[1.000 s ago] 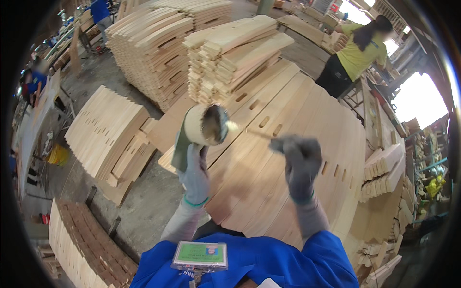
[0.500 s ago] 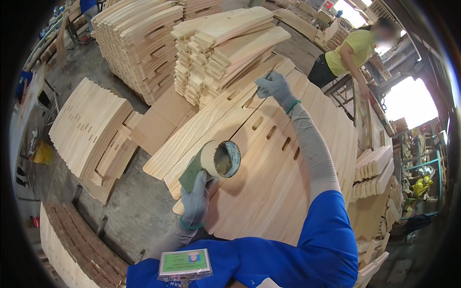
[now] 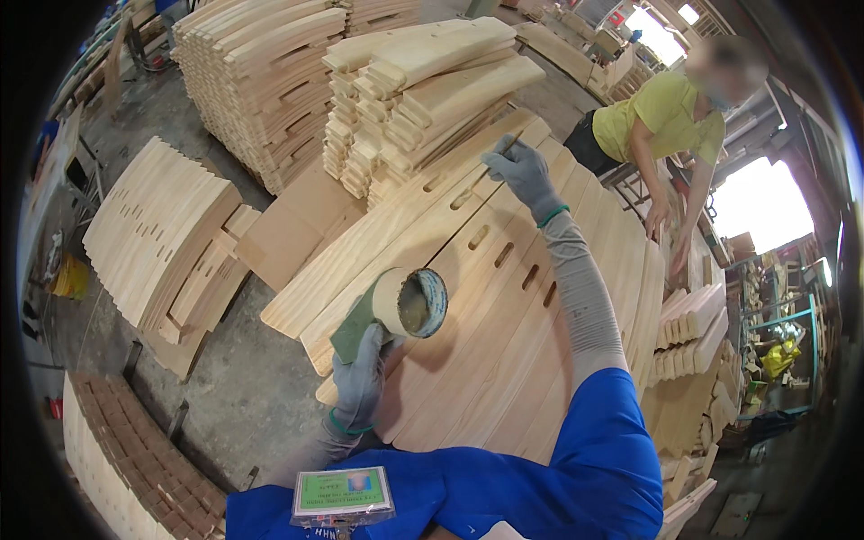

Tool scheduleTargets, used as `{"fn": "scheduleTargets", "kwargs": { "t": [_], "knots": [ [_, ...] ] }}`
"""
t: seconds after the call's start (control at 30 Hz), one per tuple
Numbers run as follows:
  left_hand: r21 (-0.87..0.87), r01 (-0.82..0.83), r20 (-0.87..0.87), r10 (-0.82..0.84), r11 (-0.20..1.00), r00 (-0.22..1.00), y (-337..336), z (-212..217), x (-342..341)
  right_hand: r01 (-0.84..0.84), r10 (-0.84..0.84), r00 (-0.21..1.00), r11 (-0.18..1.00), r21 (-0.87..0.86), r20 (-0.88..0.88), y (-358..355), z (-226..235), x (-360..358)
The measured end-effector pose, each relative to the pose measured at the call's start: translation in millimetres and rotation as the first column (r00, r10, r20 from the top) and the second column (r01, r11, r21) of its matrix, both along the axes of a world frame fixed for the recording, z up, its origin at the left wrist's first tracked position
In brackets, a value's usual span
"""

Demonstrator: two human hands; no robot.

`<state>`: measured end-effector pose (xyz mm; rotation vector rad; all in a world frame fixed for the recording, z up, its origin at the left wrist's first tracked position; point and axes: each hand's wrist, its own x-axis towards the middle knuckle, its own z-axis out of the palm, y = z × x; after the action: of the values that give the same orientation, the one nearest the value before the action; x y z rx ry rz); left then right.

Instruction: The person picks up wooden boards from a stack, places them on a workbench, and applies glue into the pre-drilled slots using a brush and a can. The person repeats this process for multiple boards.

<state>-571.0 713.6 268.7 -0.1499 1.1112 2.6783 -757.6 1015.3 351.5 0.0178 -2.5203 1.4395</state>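
Note:
My gloved left hand (image 3: 360, 382) is closed round the lower part of a tan cup (image 3: 388, 301), tilted so its mouth and the cloudy, pale liquid (image 3: 416, 304) inside show. A dark green sheet (image 3: 355, 329) is held against the cup in the same grip. Over the far part of a row of pale wooden slats (image 3: 477, 351), my gloved right hand (image 3: 524, 175) pinches a thin brush; only its handle end (image 3: 514, 140) shows clearly. Nearby are the slats' oval slots, one (image 3: 461, 198) just left of that hand and another (image 3: 480, 237) nearer me.
Tall stacks of curved wooden pieces (image 3: 270, 85) and slats (image 3: 423, 90) stand beyond. A lower stack (image 3: 157, 229) and a cardboard sheet (image 3: 301, 225) lie left. At the right, a person in a yellow shirt (image 3: 657, 121) leans over the bench. More wood pieces (image 3: 693, 324) are stacked nearer.
My right hand has lifted the brush from the slot where its tip was and shifted slightly. The person in yellow has leaned in, with both arms now reaching down.

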Motion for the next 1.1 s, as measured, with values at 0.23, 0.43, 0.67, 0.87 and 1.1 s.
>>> {"fn": "scheduleTargets", "kwargs": {
  "t": [0.23, 0.43, 0.67, 0.87, 1.1],
  "knots": [
    [-0.020, -0.031, -0.037, 0.030, 0.999, 0.999, -3.0, 3.8, -0.5, -0.097, 0.091, 0.993, 0.993, 0.071, 0.074, -27.1, -4.1, 3.4],
    [-0.397, -0.113, -0.385, -0.053, 0.911, 0.921, -11.0, 1.3, 1.9, 0.168, -0.169, 0.986, 0.979, -0.115, 0.006, -7.5, 2.6, 9.6],
    [0.089, -0.153, -0.026, 0.156, 0.984, 0.987, -27.7, 22.2, -7.7, 0.031, -0.139, 0.968, 0.893, -0.450, -0.209, -37.1, 47.5, 89.2],
    [0.174, -0.189, -0.201, 0.222, 0.967, 0.954, -27.4, 49.7, -3.5, -0.241, 0.077, 0.877, 0.924, -0.296, -0.474, -121.4, 79.1, 209.9],
    [0.267, -0.283, -0.376, 0.370, 0.921, 0.849, -15.2, 56.1, 2.2, -0.348, 0.401, 0.739, 0.915, 0.204, -0.541, -158.7, 73.8, 269.4]
  ]
}}
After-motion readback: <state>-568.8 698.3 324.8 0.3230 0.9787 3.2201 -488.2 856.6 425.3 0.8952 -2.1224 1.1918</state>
